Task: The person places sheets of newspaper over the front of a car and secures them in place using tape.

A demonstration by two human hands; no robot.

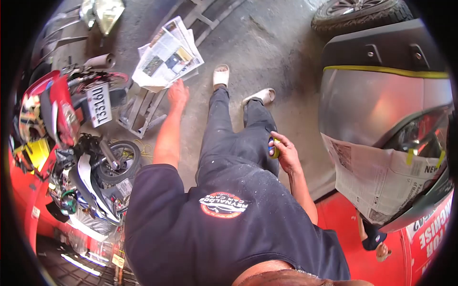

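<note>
My left hand [178,95] is at the lower edge of the newspaper [167,57], grip unclear, above a metal frame [139,113]; my right hand [287,155] curls round a small yellow-and-blue thing [275,148]. Taped paper [365,174] already covers part of the car [348,50]; its grey panel [367,102] is bare.

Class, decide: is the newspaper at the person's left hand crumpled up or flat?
Flat: the newspaper shows a broad printed side, with straight sheet edges jutting out. Whether it is folded double, I cannot tell.
</note>
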